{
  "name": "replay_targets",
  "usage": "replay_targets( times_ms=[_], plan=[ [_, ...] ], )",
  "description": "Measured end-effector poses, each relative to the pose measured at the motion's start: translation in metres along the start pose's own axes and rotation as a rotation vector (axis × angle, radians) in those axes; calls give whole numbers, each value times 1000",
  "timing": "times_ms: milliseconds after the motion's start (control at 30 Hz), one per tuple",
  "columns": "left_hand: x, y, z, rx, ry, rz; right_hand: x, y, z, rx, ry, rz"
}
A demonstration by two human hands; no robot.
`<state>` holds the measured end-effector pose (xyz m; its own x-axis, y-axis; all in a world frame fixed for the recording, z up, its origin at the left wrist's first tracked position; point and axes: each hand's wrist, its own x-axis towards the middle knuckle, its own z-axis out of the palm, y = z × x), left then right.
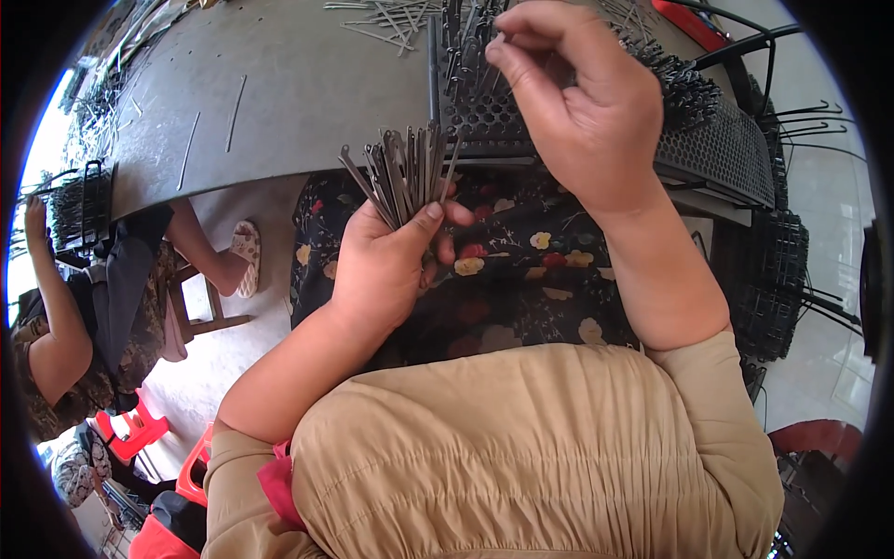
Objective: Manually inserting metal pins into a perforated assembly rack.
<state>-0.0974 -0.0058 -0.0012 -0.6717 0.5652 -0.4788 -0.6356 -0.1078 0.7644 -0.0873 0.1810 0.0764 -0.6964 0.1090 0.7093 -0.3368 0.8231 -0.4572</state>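
My left hand [372, 270] is closed around a fanned bundle of thin, dark metal strips [402, 172], their rounded ends pointing up and away from me. It is held just off the table's near edge, above my lap. My right hand [596, 112] is raised over a black perforated metal rack [484, 118], thumb and forefinger pinched together. Whatever lies between those fingertips is too small to make out. Close by the fingertips, dark metal pieces [456, 65] stand upright in the rack, partly covered by the hand.
Loose strips [396, 19] lie at the back of the grey table [298, 102], and two more rest toward its left. A dense pile of dark metal pieces [689, 93] fills the right side. At left a co-worker [70, 326] sits beside another rack [79, 210]. Red stools [135, 429] stand lower left.
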Motion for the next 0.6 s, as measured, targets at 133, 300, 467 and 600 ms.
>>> replay_targets(
  times_ms=[133,300,467,600],
  plan=[
    [1,0,-3,0,38,-24,-8,45,17,-184,81,-558],
    [-2,-1,-3,-79,-19,42,-50,-6,11,349,-232,506],
    [-3,2,2,-74,-118,0,-37,5,2,657,-59,562],
    [-3,-2,4,-72,-58,-8,-10,-1,-2,470,243,349]
  ],
)
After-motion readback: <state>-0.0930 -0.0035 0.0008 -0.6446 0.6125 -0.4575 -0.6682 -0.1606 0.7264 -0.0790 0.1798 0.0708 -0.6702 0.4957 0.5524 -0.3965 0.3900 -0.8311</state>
